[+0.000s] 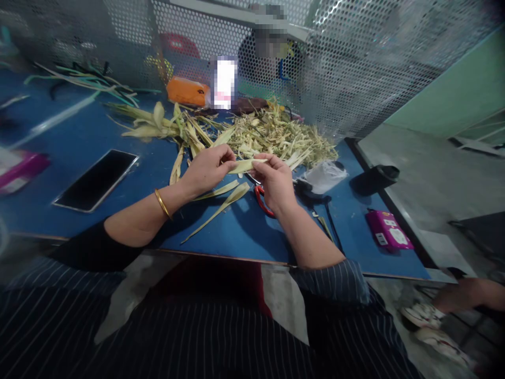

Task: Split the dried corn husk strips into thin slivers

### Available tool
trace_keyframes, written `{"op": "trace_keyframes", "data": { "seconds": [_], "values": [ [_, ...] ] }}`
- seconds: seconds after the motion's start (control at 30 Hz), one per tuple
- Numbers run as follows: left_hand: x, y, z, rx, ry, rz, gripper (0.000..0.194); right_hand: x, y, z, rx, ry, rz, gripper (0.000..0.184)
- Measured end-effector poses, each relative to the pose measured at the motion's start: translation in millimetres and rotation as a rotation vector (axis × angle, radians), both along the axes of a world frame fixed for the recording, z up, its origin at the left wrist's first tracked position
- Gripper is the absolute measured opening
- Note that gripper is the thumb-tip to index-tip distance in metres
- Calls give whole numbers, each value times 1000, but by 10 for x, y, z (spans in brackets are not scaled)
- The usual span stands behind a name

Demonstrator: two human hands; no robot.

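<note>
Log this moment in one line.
left hand: pinching husk strip; right hand: pinching same strip; husk pile: on blue table, beyond hands

The right hand (278, 183) hides part of the red-handled scissors (259, 199); the left hand (205, 169) covers one end of the pale strip (242, 166); pixel blocks smother the bright upright screen (224, 81); the left edge slices a blurred magenta pack (29, 169)!

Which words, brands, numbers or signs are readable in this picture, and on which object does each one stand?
No text can be read.
Purple packet at right: pale printed patches, too small and blurred.
Orange packet: a dark mark, not legible.
Magenta-and-white packet at left: too blurred.
Bright screen: pixelated, nothing readable.
</note>
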State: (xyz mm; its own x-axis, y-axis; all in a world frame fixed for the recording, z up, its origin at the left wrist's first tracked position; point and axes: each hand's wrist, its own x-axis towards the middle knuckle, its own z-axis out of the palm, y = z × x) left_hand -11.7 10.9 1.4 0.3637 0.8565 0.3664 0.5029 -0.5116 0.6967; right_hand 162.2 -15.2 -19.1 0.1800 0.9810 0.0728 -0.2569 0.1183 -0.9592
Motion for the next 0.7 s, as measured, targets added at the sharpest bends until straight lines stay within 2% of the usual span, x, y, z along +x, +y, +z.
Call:
{"op": "trace_keyframes", "data": {
  "seconds": [0.1, 0.2, 0.3, 0.4, 0.43, 0.53, 0.63, 0.7],
  "values": [
    [-1, 39, -27, -183, -114, -22, 29, 33, 21, -21, 93, -133, -31, 19],
    [-2, 65, -34, -351, -231, -10, 32, 40, 43, -56, 190, -340, -63, 16],
    [-24, 84, -18, -418, -308, 7, 25, 68, 36, -25, 211, -571, -104, 16],
    [-70, 123, -1, -449, -342, 56, 19, 174, -54, 107, 199, -960, -150, 22],
    [-88, 140, 0, -463, -353, 86, 18, 225, -106, 159, 165, -1143, -122, 23],
    [-129, 189, 0, -507, -408, 142, 18, 372, -287, 263, -53, -1674, 148, 30],
    [-146, 208, 11, -541, -456, 145, 20, 426, -402, 242, -123, -1910, 296, 32],
    [-150, 204, 28, -561, -478, 146, 21, 403, -408, 184, -146, -1980, 310, 37]
  ]
}}
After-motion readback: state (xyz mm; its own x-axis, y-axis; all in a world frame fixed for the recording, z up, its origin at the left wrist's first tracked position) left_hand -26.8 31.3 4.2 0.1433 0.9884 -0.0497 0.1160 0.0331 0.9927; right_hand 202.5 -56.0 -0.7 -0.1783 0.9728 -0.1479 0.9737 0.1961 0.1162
